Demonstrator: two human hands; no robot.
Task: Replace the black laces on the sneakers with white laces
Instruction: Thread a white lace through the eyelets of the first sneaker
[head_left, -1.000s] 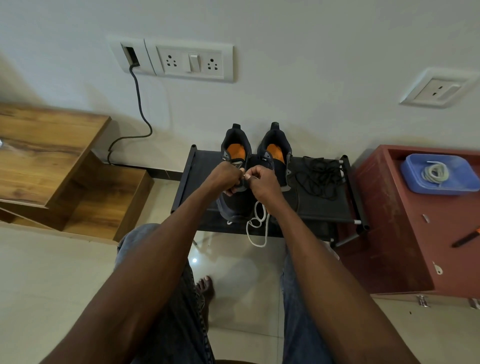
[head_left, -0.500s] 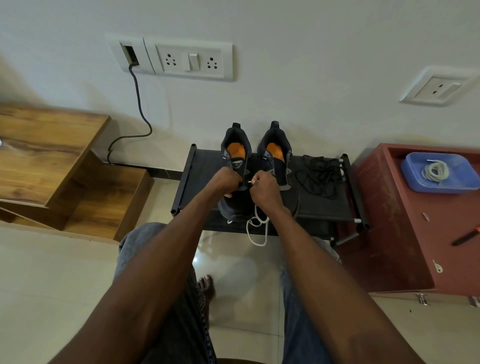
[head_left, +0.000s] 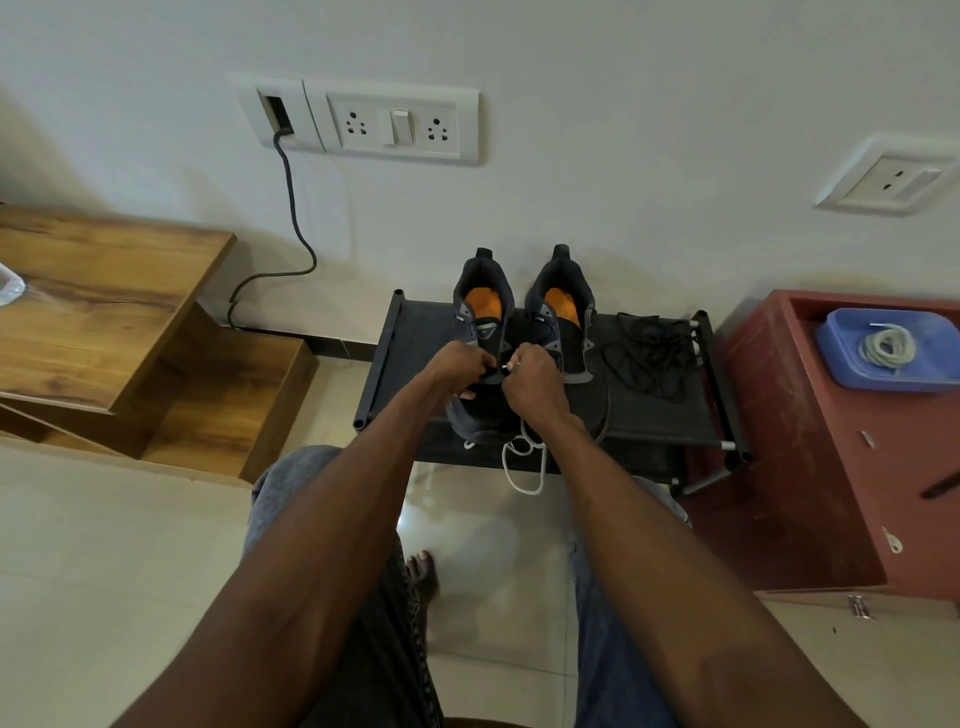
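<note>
1. The 2 sneakers stand side by side on a low black rack (head_left: 660, 415) against the wall. The left sneaker (head_left: 480, 332) is the one in work; the right sneaker (head_left: 563, 322) has no lace that I can see.
2. The white lace (head_left: 524, 462) hangs from under the hands, over the front edge of the rack, in loose loops toward the floor.
3. The left hand (head_left: 457, 366) has its fingers curled on the eyelet side of the left sneaker and holds it. The right hand (head_left: 532, 382) has its fingers curled and seems to pinch the white tip of the lace, very near to the left hand.
4. To do this step well, I think the left hand should keep the eyelet flap steady while the right hand pushes the tip straight through, then pulls the slack evenly.
5. The black laces (head_left: 649, 353) lie in a heap on the rack, near the right sneaker.
6. A second white lace (head_left: 885, 347) lies coiled in a blue tray (head_left: 841, 364) on the red cabinet (head_left: 810, 467), well apart.
7. Room is narrow: wall behind, cabinet just beside the rack on the right, wooden furniture (head_left: 104, 312) on the left. Open floor is in front, so pulling toward the knees is easiest.
</note>
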